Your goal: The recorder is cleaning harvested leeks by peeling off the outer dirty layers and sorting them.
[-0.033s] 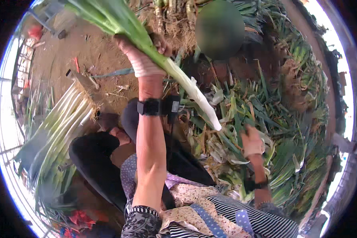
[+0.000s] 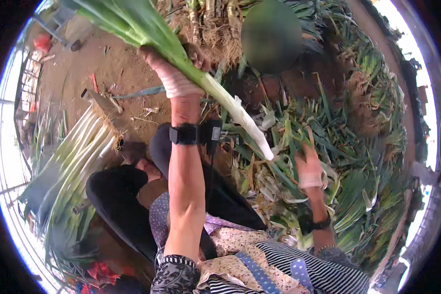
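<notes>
My left hand is closed round a leek at the far middle, reaching well out from my body. Its green leaves spread toward the upper left, and its white shank slants down to the right, with a small torn flap of skin along it. My right hand, somewhat blurred, is over a heap of stripped leek leaves on the right. Its fingers are stretched out and I see nothing held in them. The white end of the leek is a short way to the left of that hand, apart from it.
A row of leeks lies on the dirt floor at the left. Leeks with bushy roots stand at the far middle. Green leeks and leaves line the right side. My bent dark-trousered legs are below.
My right hand has shifted slightly away from me and a little to the left, its fingers now stretched further forward. My left hand and the leek stay nearly in place.
</notes>
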The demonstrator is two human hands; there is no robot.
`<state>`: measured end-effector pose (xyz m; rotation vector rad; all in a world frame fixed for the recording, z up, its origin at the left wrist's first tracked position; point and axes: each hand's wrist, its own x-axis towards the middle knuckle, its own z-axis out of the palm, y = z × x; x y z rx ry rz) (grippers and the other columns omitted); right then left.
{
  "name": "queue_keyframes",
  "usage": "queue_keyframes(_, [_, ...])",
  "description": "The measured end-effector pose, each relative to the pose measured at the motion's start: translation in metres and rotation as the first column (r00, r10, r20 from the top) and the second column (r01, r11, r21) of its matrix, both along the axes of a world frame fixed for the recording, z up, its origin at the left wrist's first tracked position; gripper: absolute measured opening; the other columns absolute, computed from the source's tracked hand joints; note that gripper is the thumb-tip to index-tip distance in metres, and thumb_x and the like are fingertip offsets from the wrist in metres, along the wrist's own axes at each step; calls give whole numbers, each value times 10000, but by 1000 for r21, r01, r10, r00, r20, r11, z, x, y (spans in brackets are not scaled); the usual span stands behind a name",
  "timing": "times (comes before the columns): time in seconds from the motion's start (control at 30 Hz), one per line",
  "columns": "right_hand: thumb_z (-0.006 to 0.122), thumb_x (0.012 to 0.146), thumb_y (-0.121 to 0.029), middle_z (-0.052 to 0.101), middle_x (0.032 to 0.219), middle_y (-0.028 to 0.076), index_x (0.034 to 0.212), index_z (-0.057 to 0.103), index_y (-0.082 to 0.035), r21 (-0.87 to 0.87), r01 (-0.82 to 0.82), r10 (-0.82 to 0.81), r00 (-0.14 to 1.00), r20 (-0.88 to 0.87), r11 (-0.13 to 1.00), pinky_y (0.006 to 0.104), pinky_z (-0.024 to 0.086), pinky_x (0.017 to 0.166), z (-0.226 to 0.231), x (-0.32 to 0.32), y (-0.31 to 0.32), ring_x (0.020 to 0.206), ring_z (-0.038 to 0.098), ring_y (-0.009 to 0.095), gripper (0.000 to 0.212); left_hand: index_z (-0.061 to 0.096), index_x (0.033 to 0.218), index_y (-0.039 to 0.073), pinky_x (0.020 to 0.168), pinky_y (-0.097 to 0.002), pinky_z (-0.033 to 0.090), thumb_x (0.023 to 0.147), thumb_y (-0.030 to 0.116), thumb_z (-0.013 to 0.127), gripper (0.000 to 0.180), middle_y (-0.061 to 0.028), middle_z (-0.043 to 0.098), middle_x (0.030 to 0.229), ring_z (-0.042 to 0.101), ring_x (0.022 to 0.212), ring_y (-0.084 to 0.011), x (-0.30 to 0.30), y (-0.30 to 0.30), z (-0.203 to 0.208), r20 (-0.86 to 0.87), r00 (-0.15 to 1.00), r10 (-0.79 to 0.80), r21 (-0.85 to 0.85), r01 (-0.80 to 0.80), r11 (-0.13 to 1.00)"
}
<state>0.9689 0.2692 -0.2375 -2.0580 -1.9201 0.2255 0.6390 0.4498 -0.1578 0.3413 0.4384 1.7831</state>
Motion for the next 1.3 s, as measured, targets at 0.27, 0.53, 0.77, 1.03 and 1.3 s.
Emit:
queue_keyframes(0.27, [652,736,-201,587,1031,145,1120,531,-101,351,-32,155,932,-329,936,404,457,788,59,-179,133,944,555,326,415,534,825,108,375,-291,317,604,857,405,791,-23,453,513,411,401,-160,19,-4,-7,-31,998,51,-54,-53,997])
queue_keyframes(0.53, [629,719,-248,574,992,135,1071,554,-137,-59,-112,112,994,-13,992,419,456,801,-35,-151,182,962,545,328,376,525,742,139,373,-262,281,641,845,363,732,19,391,497,354,411,-129,5,2,-11,-105,985,-134,254,157,954])
queue_keyframes(0.77, [549,844,-174,581,1060,126,1063,598,-72,235,-523,572,774,-273,819,334,469,812,18,-120,138,959,572,257,247,496,699,153,335,-227,248,628,815,463,666,46,355,457,306,352,-86,4,-4,-2,24,968,-252,212,241,947])
queue_keyframes(1.03, [619,808,-224,593,1010,129,1063,582,-6,21,-527,320,484,-814,849,271,477,784,46,-135,120,875,601,237,338,493,698,131,347,-224,255,632,809,462,682,44,367,470,317,366,-83,16,-5,-1,44,957,-287,260,266,928])
queue_keyframes(1.3, [575,809,-222,646,844,119,977,642,-121,-118,-332,117,610,-784,936,295,482,710,54,-172,128,808,619,241,207,537,744,130,359,-262,315,661,808,410,694,17,394,469,353,369,-112,15,-1,-7,66,934,-352,388,301,871])
